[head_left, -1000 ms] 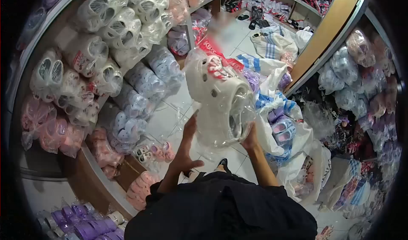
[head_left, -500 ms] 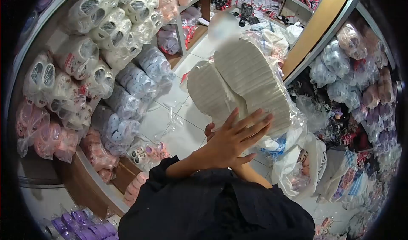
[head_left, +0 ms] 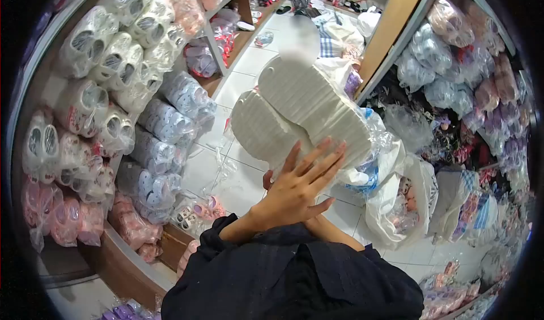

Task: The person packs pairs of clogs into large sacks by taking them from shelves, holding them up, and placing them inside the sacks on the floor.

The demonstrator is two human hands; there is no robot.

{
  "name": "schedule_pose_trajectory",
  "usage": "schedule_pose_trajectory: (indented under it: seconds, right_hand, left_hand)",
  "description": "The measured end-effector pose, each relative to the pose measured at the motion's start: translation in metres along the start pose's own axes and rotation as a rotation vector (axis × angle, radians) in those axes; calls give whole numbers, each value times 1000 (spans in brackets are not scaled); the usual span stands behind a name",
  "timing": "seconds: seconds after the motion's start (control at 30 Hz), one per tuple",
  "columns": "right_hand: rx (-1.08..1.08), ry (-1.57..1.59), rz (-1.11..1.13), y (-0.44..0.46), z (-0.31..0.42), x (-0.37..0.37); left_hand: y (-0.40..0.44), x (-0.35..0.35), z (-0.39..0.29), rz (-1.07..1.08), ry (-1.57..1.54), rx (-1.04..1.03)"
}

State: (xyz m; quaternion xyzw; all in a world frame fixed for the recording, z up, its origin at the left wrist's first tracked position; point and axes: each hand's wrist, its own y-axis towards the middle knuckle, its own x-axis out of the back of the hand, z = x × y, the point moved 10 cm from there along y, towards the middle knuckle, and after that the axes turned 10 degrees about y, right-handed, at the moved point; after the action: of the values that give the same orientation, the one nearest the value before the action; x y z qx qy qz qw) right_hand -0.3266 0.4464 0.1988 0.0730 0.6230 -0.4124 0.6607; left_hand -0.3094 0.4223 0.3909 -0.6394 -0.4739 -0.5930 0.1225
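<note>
A large off-white pair of sole-shaped pieces [head_left: 306,102], ribbed across and partly in clear plastic, is held up in front of me; I cannot tell whether it is one pair of slippers or a stack. My left hand [head_left: 303,175] lies on its near end, palm down with fingers spread. Crossing beneath, my right hand [head_left: 267,179] shows only curled fingertips at the left of my other hand. The rest of that hand is hidden, and it seems to hold the bundle from below.
Shelves on the left carry bagged cream slippers [head_left: 116,59] and pale blue ones [head_left: 164,113]. Right of my arms stands an open white sack [head_left: 385,212]. A wooden post [head_left: 391,42] rises behind. Loose plastic and small shoes [head_left: 207,207] lie on the tiled floor [head_left: 241,175].
The ribbed bundle and both hands sit slightly further left in view. The camera view has shifted, showing more floor at the back. My left hand stays spread on the bundle.
</note>
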Motion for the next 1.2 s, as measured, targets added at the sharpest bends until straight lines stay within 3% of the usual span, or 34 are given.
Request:
schedule_pose_trajectory:
  seconds: [0.2, 0.3, 0.43, 0.63, 0.77, 0.97, 1.07, 1.2]
  right_hand:
    - [-3, 45, -41, -17, 17, 28]
    - [-13, 86, -68, -28, 28, 57]
    - [27, 151, -113, -29, 41, 129]
    - [347, 48, -470, -67, 77, 232]
    - [470, -149, -723, -91, 112, 270]
    - [537, -74, -982, -88, 148, 331]
    - [521, -2, -1155, -81, 159, 366]
    - [576, -47, -1067, -55, 197, 388]
  left_hand:
    - [-6, -32, 14, 6, -97, 84]
    - [-19, -47, 33, -128, -532, 264]
    - [-63, -139, 79, -77, -1172, 642]
    - [-64, -244, 103, 238, -1513, 897]
    - [-45, -316, 114, 516, -1328, 932]
    - [6, -421, 131, 912, -1183, 835]
    - [28, -457, 152, 858, -1084, 857]
    - [51, -535, 191, 831, -888, 719]
